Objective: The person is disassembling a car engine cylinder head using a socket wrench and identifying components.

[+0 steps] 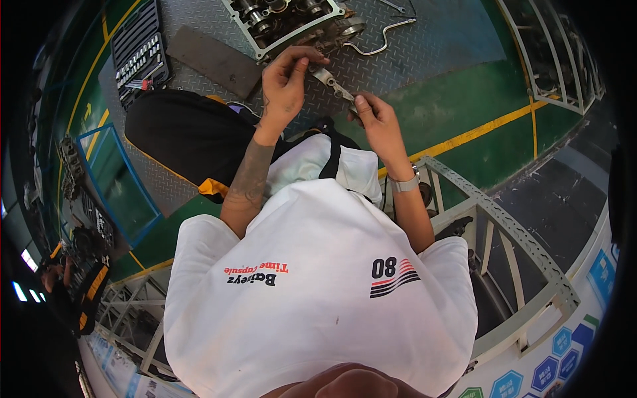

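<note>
Green floor (451,109) marked with yellow lines runs around the grey tread plate (202,20) before us, where we see an engine assembly (285,14), a flat brownish plate (212,58), an open socket case (141,66) and a crank-shaped tool (378,49).

Between our hands, above the tread plate and near the engine's lower corner, is a slim grey metal part (335,86). Our right hand (373,118) pinches its lower end, thumb on top. Our left hand (292,74) is curled at the upper end, thumb and forefinger close together; we cannot tell whether it grips the metal or only hovers beside it.

If the right pinch alone bears the load, a slick or oily face could let the part twist and drop onto the tread plate. Turned carelessly, it could also knock the engine close by, or catch our left fingertips between the two.

We lose the engine's far side at the top edge. Our right fingers under the part are hidden, and its holes and joints are too small to read clearly.
</note>
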Demonstrator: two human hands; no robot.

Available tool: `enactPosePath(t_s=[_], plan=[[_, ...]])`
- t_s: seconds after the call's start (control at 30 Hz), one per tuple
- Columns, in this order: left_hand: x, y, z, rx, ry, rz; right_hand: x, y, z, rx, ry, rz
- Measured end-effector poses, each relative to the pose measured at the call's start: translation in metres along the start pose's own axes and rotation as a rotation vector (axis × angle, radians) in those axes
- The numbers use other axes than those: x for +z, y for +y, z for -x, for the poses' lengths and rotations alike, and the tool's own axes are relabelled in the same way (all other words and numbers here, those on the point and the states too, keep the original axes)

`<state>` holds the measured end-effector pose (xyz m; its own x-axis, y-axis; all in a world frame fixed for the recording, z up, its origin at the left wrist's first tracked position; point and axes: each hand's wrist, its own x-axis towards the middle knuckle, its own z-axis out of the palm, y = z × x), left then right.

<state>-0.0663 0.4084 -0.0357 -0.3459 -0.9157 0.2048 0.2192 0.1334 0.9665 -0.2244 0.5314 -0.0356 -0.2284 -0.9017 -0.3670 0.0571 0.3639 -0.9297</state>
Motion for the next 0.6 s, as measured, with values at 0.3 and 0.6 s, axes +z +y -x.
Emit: enactPosePath(t_s=[0.3,0.6], plan=[[-0.003,0.016,0.008,0.12,-0.167,-0.525,0.003,0.003,0.006,0.018,0.039,0.004],[0.0,0.002,0.025,-0.18,-0.294,0.041,0.0,0.017,0.012,-0.135,0.039,0.269]])
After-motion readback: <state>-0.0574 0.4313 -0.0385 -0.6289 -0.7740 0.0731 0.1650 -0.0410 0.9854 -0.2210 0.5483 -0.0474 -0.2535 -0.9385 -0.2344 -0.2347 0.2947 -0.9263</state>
